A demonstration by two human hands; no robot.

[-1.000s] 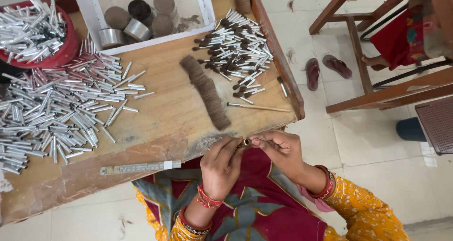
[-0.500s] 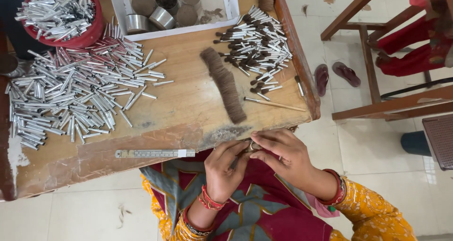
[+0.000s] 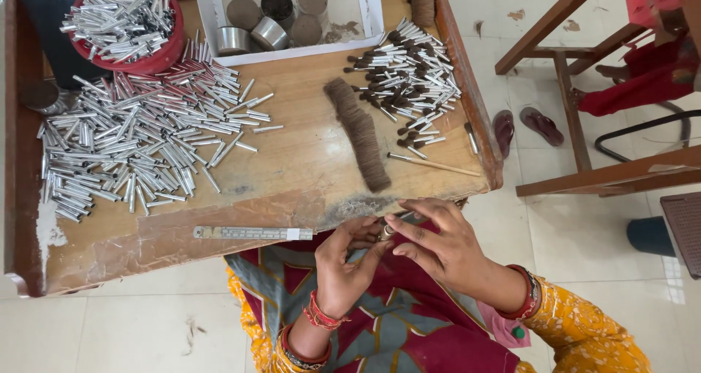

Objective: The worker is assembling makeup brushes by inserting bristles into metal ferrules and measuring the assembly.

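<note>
Ferrule (image 3: 385, 232) is pinched between fingers of left hand (image 3: 349, 267) and right hand (image 3: 442, 249) off table edge (image 3: 409, 201); could be dropped if grip loosens.

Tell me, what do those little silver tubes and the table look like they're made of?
The tubes look like bare metal, perhaps aluminium: bright, silvery and reflective. The table looks like wood: brown with visible grain, its finish worn and patchy near the front edge.

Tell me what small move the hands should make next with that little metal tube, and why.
Probably keep seating the bristle tuft in the metal tube: left hand and right hand both pinch it at the table's edge, apart from the finished brush heads.
</note>
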